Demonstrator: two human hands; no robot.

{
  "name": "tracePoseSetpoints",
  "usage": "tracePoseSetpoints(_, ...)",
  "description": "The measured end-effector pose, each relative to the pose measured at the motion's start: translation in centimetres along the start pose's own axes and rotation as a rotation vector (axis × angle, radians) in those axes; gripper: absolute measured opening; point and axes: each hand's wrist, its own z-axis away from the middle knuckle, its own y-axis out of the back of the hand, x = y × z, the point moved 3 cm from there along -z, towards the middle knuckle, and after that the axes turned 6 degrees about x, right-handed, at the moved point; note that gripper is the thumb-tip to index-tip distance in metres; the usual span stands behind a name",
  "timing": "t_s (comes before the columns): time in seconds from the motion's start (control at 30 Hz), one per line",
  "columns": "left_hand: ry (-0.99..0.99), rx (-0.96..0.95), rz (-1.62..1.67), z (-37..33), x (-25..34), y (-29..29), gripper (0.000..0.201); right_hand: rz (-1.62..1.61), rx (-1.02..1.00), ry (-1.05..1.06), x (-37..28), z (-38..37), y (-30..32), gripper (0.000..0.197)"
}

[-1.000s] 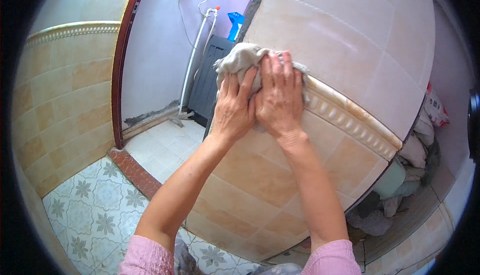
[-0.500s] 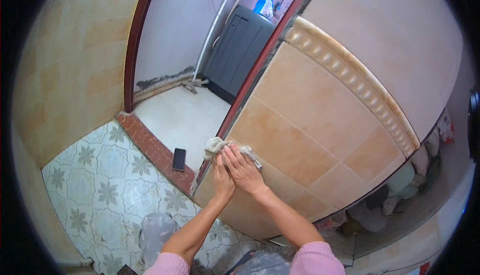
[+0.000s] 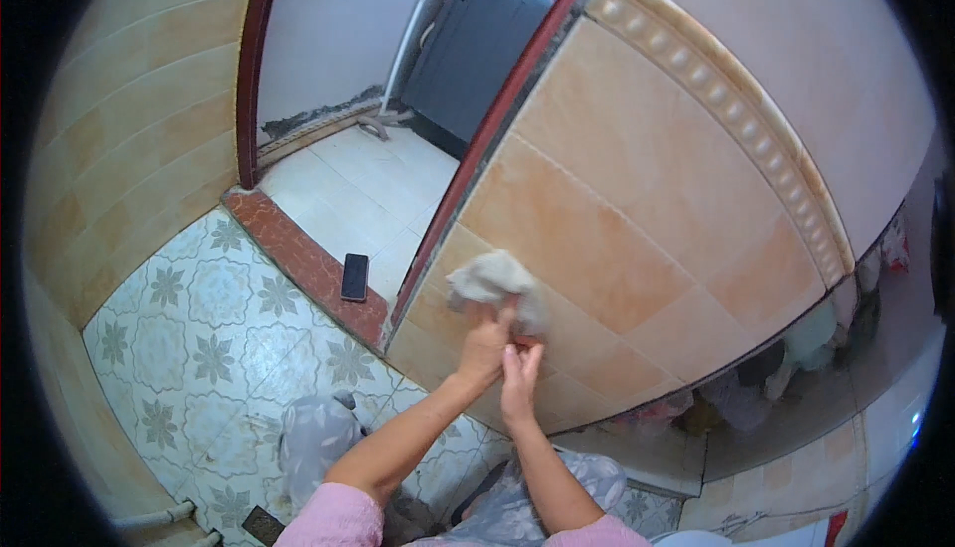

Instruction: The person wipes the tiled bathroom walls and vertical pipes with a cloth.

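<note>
A crumpled grey-white cloth point(image 3: 494, 278) is bunched up in front of the tan tiled wall point(image 3: 597, 249), slightly smeared by motion. My left hand point(image 3: 485, 344) holds it from below, its fingers partly lost in the folds and blur. Close beside it, my right hand point(image 3: 520, 373) is turned with bent fingers and grips the lower edge of the cloth, touching the left hand. Whether the cloth still touches the tiles, I cannot tell.
A dark phone point(image 3: 354, 277) lies on the red-brown doorsill point(image 3: 308, 259). Through the red-framed doorway stands a grey appliance point(image 3: 477, 50) near a white pipe point(image 3: 406, 40). Patterned tiles point(image 3: 214, 358) cover the floor at left. Bundled things point(image 3: 786, 353) sit behind the wall at right.
Both hands have moved right along the wall with the cloth. My right hand has come off the top of the cloth to its lower edge, and the cloth is more bunched. The view has shifted.
</note>
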Motion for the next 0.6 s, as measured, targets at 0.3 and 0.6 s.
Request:
tracePoseSetpoints(0.3, -0.838, -0.404, 0.028, 4.6, 12.0, -8.7, 0.035, -0.436, 0.584, -0.057, 0.0, 2.6, 12.5, 0.036)
tracePoseSetpoints(0.6, -0.796, -0.332, 0.092, 5.4, 14.2, -11.9, 0.042, -0.199, 0.728, 0.059, -2.8, 2.3, 18.4, 0.053)
